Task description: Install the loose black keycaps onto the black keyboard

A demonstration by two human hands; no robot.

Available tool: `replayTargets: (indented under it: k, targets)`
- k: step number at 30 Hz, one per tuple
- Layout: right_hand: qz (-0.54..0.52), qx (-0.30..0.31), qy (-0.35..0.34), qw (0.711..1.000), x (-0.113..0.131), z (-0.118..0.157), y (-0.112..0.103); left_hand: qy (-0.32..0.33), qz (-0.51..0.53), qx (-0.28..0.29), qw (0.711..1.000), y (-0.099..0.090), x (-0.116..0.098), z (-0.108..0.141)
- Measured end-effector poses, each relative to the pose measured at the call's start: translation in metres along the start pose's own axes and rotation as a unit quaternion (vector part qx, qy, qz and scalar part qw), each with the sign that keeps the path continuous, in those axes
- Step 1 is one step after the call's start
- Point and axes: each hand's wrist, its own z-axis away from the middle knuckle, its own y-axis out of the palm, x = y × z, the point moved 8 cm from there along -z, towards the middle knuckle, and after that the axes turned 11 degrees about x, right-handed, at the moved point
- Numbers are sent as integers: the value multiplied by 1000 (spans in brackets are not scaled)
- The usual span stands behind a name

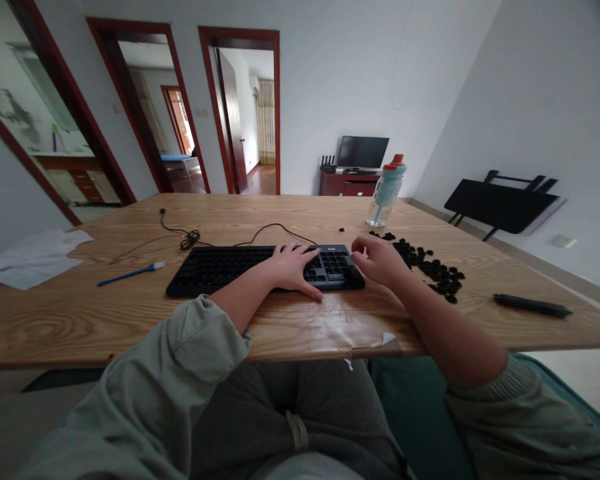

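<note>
A black keyboard [220, 269] lies flat on the wooden table. My left hand [291, 268] rests across it with fingers spread, just left of the number pad, its thumb over the front edge. At the keyboard's right end is my right hand [375, 259], its fingers curled and pinched together. Whatever may be between those fingertips is too small or hidden. Beside and beyond the right hand lies a loose scatter of small black pieces [443, 275] that look like keycaps. One single black piece [341, 230] sits apart, behind the keyboard.
A blue brush [130, 274] and white paper [40, 257] lie at left. The keyboard's coiled cable [190, 240] runs behind it. A water bottle [386, 192] stands at the back right. A black screwdriver-like tool [530, 305] lies far right. The table edge [300, 358] is close to my lap.
</note>
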Motion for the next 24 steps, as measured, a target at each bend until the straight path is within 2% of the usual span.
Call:
replayTargets:
  k: [3, 6, 10, 14, 18, 24]
  targets:
    - [-96, -21, 28, 995, -24, -6, -6, 38, 4, -25, 999, -4, -8, 3]
    - [-140, -53, 54, 987, -34, -11, -6, 116, -4, -90, 989, -12, -31, 3]
    - [-156, -72, 58, 983, -37, -15, 1, 256, -71, -171, 949, -16, -75, -4]
    - [-164, -63, 48, 983, -38, -15, 11, 345, -128, -180, 912, -12, -100, -18]
    - [-139, -31, 45, 989, -31, -15, 21, 364, -112, -173, 908, -14, -101, -23]
    - [-98, -18, 43, 994, -29, -22, 30, 326, -95, -143, 930, -18, -96, -28]
